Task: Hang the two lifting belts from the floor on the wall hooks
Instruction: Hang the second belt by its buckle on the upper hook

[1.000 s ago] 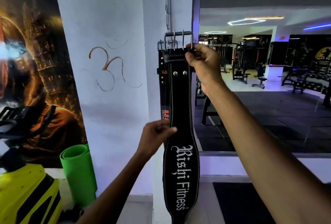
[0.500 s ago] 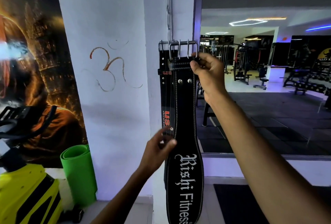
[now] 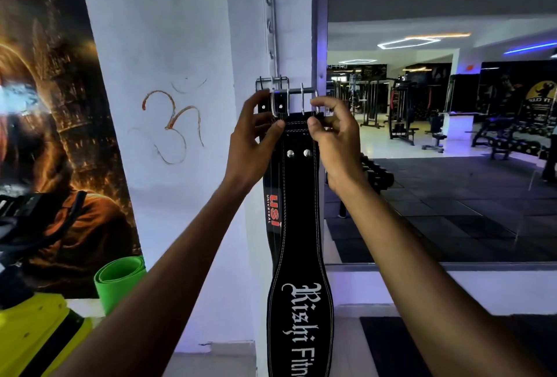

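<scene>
A black lifting belt (image 3: 300, 211) with white "Rishi Fitness" lettering hangs straight down in front of the white pillar. Both hands hold its top end just under its steel buckle (image 3: 297, 99): my left hand (image 3: 256, 138) pinches the left edge, my right hand (image 3: 334, 132) pinches the right edge. Behind it a second black belt with a red "USI" label (image 3: 273, 211) hangs from the metal hook rail (image 3: 271, 39) by its own buckle (image 3: 271, 82). Whether the front belt's buckle rests on a hook is hidden.
A large wall mirror (image 3: 437, 135) to the right reflects gym machines. A rolled green mat (image 3: 120, 283) leans by the pillar at lower left, beside a yellow and black machine (image 3: 36, 334). A dark poster (image 3: 54, 135) covers the left wall. A black floor mat (image 3: 391, 346) lies below.
My left hand has risen from the belt's middle to its top end beside the buckle. My right hand now pinches the top edge, and the view has come closer.
</scene>
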A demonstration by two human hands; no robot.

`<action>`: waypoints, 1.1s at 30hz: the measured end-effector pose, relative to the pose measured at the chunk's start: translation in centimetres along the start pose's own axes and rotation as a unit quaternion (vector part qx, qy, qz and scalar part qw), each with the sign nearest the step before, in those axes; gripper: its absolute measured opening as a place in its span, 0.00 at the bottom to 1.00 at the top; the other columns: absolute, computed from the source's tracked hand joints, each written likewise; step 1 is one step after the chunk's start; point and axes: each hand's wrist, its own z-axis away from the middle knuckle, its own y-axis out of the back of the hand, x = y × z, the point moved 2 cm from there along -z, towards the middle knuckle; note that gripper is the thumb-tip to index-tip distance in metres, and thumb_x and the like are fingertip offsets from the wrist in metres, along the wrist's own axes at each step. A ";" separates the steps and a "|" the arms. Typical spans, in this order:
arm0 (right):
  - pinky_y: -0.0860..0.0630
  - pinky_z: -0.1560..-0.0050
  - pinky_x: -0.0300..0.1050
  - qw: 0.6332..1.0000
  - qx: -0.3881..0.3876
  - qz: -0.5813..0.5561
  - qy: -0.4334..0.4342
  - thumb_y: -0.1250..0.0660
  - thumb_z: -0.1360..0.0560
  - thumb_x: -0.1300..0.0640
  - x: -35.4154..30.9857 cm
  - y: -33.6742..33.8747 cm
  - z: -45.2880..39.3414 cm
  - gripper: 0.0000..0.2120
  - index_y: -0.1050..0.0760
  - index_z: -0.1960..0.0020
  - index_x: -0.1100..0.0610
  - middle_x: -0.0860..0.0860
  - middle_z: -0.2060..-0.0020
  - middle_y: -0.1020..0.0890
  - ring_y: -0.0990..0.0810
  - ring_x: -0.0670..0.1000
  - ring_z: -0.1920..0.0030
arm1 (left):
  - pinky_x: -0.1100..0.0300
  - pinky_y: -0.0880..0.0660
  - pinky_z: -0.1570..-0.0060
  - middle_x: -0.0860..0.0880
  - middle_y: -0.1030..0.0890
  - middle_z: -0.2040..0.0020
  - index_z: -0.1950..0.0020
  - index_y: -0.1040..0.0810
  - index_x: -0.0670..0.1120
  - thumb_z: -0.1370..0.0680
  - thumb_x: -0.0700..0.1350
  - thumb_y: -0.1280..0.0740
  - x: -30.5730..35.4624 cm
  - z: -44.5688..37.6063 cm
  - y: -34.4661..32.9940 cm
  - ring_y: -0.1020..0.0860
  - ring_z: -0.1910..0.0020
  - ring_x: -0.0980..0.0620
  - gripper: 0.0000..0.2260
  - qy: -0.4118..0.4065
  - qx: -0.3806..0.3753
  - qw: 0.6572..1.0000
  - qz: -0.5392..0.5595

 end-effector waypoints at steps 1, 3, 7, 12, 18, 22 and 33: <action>0.24 0.56 0.37 1.000 -0.010 0.003 -0.005 0.34 0.23 0.64 0.3 0.2 -0.2 0.16 0.24 0.41 0.45 0.47 0.56 0.20 0.23 0.38 0.61 | 0.41 0.19 0.41 0.43 0.18 0.40 0.28 0.32 0.58 0.21 0.46 0.33 -0.1 -0.1 -0.3 0.17 0.42 0.46 0.22 -0.004 0.000 1.000 -0.001; 0.25 0.56 0.35 0.999 -0.024 -0.006 -0.037 0.34 0.23 0.61 0.8 0.7 -0.9 0.17 0.25 0.36 0.48 0.51 0.53 0.20 0.23 0.40 0.60 | 0.44 0.19 0.41 0.44 0.18 0.40 0.28 0.30 0.56 0.19 0.44 0.34 -0.1 -0.2 -1.1 0.18 0.42 0.47 0.21 -0.010 -0.005 1.000 -0.012; 0.26 0.57 0.33 0.998 -0.041 -0.003 -0.055 0.34 0.22 0.61 1.5 1.7 -2.1 0.20 0.29 0.31 0.51 0.52 0.54 0.21 0.23 0.42 0.60 | 0.41 0.20 0.40 0.50 0.16 0.43 0.34 0.21 0.50 0.18 0.47 0.35 -0.6 -1.2 -2.5 0.18 0.43 0.48 0.13 0.018 0.007 1.000 -0.020; 0.23 0.52 0.38 0.996 -0.087 0.037 0.009 0.35 0.22 0.62 2.6 2.4 -3.3 0.20 0.27 0.36 0.43 0.43 0.53 0.21 0.23 0.38 0.59 | 0.41 0.21 0.41 0.47 0.16 0.44 0.40 0.18 0.46 0.18 0.44 0.36 -1.4 -2.6 -4.0 0.17 0.45 0.48 0.10 -0.003 0.021 0.999 -0.047; 0.30 0.63 0.28 0.987 -0.138 0.074 0.036 0.34 0.22 0.58 4.9 1.1 -6.6 0.11 0.21 0.42 0.49 0.42 0.50 0.19 0.26 0.34 0.69 | 0.55 0.20 0.47 0.44 0.16 0.46 0.50 0.19 0.46 0.21 0.39 0.35 -4.5 -5.6 -4.4 0.18 0.46 0.45 0.05 -0.019 0.082 0.993 -0.086; 0.21 0.51 0.42 0.988 -0.095 0.107 0.058 0.32 0.25 0.51 7.0 -1.2 -10.4 0.08 0.20 0.46 0.46 0.53 0.47 0.22 0.19 0.49 0.50 | 0.72 0.24 0.51 0.45 0.15 0.48 0.49 0.17 0.43 0.22 0.38 0.31 -6.5 -8.7 -4.3 0.17 0.47 0.48 0.05 -0.060 0.108 0.989 -0.087; 0.24 0.48 0.33 0.986 -0.019 0.092 0.136 0.30 0.25 0.54 11.7 -8.0 -22.9 0.08 0.16 0.48 0.55 0.47 0.53 0.14 0.18 0.41 0.48 | 0.51 0.18 0.44 0.44 0.15 0.50 0.39 0.25 0.44 0.24 0.40 0.29 -14.2 -22.3 -2.8 0.15 0.50 0.48 0.14 -0.105 0.103 0.989 0.034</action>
